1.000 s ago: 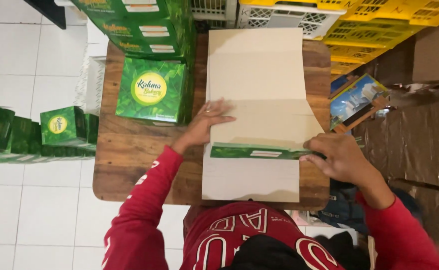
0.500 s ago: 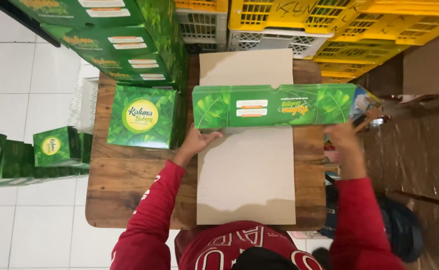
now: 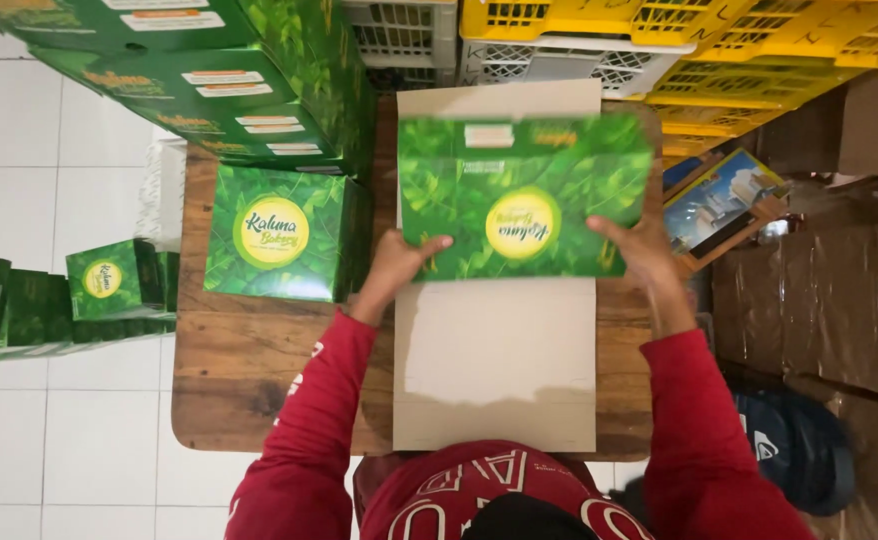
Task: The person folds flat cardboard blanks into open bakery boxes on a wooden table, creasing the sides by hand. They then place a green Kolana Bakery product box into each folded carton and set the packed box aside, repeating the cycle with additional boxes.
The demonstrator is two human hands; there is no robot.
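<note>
A flat cardboard box blank (image 3: pixel 494 360) lies lengthwise on the wooden table (image 3: pixel 249 380), plain brown side up near me. Its far part is a green leaf-printed panel with a round yellow emblem (image 3: pixel 524 195), raised and blurred with motion. My left hand (image 3: pixel 399 262) grips the lower left edge of that green panel. At the panel's lower right corner my right hand (image 3: pixel 634 250) holds it. Both arms wear red sleeves.
A finished green box (image 3: pixel 279 232) sits on the table left of the blank. Stacked green boxes (image 3: pixel 209 80) stand at the far left, smaller ones (image 3: pixel 59 290) on the white tile floor. Yellow crates (image 3: pixel 719 40) and brown cartons (image 3: pixel 829 290) fill the right.
The green panel has swung up and over toward me, showing its full printed face instead of a narrow strip. Both hands moved away from me, up along the panel's lower edge.
</note>
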